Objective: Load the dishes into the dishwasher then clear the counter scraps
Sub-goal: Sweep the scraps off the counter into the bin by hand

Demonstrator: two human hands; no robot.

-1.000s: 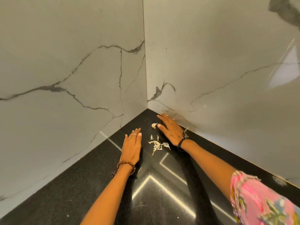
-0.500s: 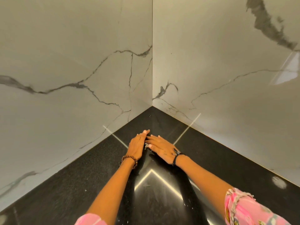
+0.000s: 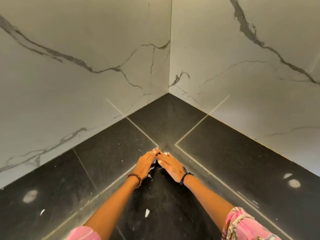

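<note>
A black counter fills the angle of two marble walls. Toward its back corner the left hand and right hand lie flat, fingers straight, fingertips meeting over the scraps. These peelings look light, dry and brittle, best cupped between both palms; stray flakes lie nearer the front edge.
</note>
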